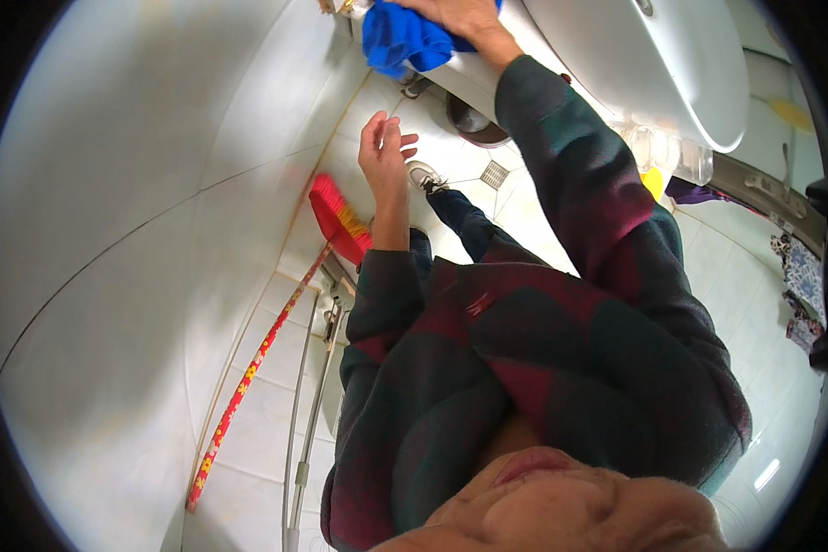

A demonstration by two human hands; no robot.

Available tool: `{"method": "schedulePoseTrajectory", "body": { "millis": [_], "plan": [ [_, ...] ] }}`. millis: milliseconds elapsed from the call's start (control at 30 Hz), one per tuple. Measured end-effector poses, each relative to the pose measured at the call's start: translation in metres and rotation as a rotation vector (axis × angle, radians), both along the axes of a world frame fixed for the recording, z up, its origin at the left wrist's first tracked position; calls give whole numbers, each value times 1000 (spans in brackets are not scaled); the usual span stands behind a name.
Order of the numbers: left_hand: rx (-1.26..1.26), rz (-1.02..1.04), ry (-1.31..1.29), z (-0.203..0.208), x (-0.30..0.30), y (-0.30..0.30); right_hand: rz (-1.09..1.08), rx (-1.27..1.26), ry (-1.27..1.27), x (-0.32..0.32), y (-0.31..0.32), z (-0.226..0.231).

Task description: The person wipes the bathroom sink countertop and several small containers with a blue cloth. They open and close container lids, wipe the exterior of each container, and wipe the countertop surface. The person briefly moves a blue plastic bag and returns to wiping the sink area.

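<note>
At the top of the view, my right hand (463, 15) lies over a bright blue cloth (400, 39), gripping or pressing it against a white surface (474, 85). Part of that hand is cut off by the upper edge. My left hand (386, 152) hangs in the air above the tiled floor, fingers loosely bent and apart, with nothing in it. Below and left of this hand is the red head of a broom (327, 198) with red and yellow bristles.
The broom's patterned handle (239, 396) leans along the left wall. Beside it stand thin metal poles (304, 442). A white washbasin (681, 64) curves at upper right. Under the white surface is a dark round bowl (478, 124), near a floor drain (495, 175).
</note>
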State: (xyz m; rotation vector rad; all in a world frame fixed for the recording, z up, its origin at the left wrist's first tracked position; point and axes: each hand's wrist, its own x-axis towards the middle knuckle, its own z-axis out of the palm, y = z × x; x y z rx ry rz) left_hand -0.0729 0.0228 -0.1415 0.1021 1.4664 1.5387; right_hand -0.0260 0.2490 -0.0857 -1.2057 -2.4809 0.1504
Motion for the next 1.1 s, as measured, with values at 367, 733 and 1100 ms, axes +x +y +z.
{"method": "schedulePoseTrajectory", "body": {
  "millis": [367, 733, 1100],
  "plan": [
    [-59, -153, -82, -23, 16, -4, 252, 118, 113, 29, -76, 12],
    [-120, -198, -99, -49, 14, -34, 111, 117, 127, 90, -61, 5],
    [-235, -259, -93, -63, 23, -61, -67, -49, -9, -19, -13, 0]
  ]
}}
